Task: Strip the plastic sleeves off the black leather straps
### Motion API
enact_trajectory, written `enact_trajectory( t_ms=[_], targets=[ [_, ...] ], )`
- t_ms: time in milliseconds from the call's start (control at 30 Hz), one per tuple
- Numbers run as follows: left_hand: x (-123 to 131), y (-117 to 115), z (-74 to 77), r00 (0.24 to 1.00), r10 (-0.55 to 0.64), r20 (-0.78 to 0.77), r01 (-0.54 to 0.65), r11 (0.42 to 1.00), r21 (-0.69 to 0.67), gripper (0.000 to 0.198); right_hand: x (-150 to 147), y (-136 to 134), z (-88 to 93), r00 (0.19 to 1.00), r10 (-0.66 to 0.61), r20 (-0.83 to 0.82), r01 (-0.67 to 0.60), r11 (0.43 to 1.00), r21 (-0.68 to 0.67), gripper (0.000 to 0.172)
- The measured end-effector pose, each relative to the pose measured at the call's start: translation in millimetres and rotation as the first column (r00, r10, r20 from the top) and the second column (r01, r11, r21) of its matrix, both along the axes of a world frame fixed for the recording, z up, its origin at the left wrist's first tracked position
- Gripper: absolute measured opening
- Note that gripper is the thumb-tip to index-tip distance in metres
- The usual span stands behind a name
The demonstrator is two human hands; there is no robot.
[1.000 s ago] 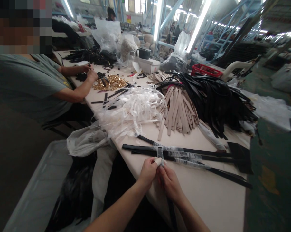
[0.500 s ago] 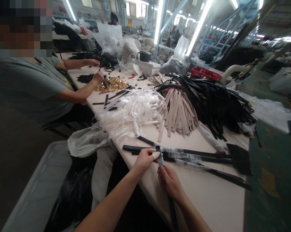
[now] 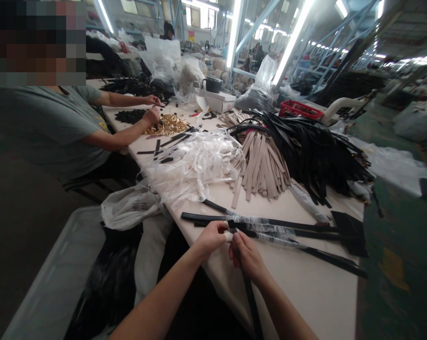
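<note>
My left hand [image 3: 210, 240] pinches the upper end of a black leather strap [image 3: 250, 295], with a white wrapping on its thumb [image 3: 228, 236]. My right hand [image 3: 246, 256] closes around the same strap just below, and the strap hangs down over the table edge. Behind my hands lie several black straps in clear plastic wrap [image 3: 273, 230], close to but apart from my fingers. Across the table, a co-worker's hands [image 3: 151, 116] work over a heap of gold metal fittings [image 3: 167, 125].
A beige strap pile [image 3: 259, 165] and a larger black strap pile [image 3: 309, 146] lie on the cream table [image 3: 305, 293], beside white plastic scraps [image 3: 192, 165]. A grey bin [image 3: 54, 278] with black material stands at lower left. Bags and a red basket [image 3: 300, 109] stand behind.
My left hand has moved left of the strap end and my hands have come closer together around it. The co-worker's hands have shifted over the gold fittings.
</note>
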State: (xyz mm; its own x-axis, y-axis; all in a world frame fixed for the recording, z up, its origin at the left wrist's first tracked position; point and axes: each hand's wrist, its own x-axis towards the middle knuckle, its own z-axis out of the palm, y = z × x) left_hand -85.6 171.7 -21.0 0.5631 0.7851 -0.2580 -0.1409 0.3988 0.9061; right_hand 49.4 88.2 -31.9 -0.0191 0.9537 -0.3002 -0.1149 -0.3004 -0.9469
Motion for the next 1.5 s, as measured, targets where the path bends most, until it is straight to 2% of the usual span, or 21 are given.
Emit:
enact_trajectory(
  t_ms=[67,100,233,333,533,667,800,900,1000,1200,1300,1400,1500],
  targets=[
    [-1,5,4.6,1.000,0.000,0.006,0.000,1.000,0.001,0.026,-2,3,-1.1,1.000,-0.009,0.004,0.009,1.000,0.002,0.041],
    [-2,8,6.9,1.000,-0.003,-0.023,0.004,0.999,0.044,0.028,-2,4,-1.2,1.000,-0.001,0.001,0.001,1.000,0.003,0.040],
    [-3,16,14.1,0.981,0.026,-0.195,0.034,0.953,0.300,0.023,-2,11,3.3,1.000,0.020,-0.011,-0.020,0.999,0.033,0.037],
    [-2,22,17.3,0.969,0.090,-0.231,0.001,0.930,0.367,0.017,1,21,9.3,1.000,0.021,0.004,-0.021,0.998,0.064,0.039],
    [10,41,21.4,0.935,0.225,-0.273,-0.076,0.881,0.467,0.017,12,30,21.4,0.999,0.013,0.047,-0.017,0.995,0.095,0.039],
    [17,46,27.0,0.928,0.255,-0.271,-0.093,0.864,0.494,0.021,22,32,32.0,0.999,0.021,0.041,-0.025,0.995,0.099,0.035],
    [16,47,39.1,0.936,0.209,-0.284,-0.040,0.862,0.506,0.022,25,41,38.3,0.999,0.021,-0.025,-0.019,0.997,0.080,0.026],
    [13,50,50.3,0.929,0.219,-0.298,-0.014,0.826,0.563,0.017,20,48,40.5,0.996,0.021,-0.084,-0.014,0.997,0.076,0.026],
    [12,56,58.5,0.899,0.310,-0.310,-0.064,0.792,0.607,0.017,14,50,43.9,0.992,0.048,-0.119,-0.039,0.997,0.072,0.021],
    [14,69,63.4,0.858,0.423,-0.292,-0.185,0.784,0.593,0.020,14,44,53.4,0.991,0.044,-0.128,-0.039,0.998,0.042,0.014],
    [14,85,64.5,0.835,0.482,-0.266,-0.266,0.776,0.572,0.020,17,36,54.2,0.989,0.055,-0.141,-0.054,0.999,0.007,0.014],
    [13,112,66.8,0.811,0.533,-0.240,-0.347,0.769,0.536,0.020,18,26,49.3,0.985,0.053,-0.164,-0.058,0.998,-0.028,0.013],
    [15,136,68.4,0.826,0.518,-0.222,-0.374,0.798,0.473,0.021,20,19,41.6,0.981,0.013,-0.194,-0.024,0.998,-0.052,0.012]
  ],
)
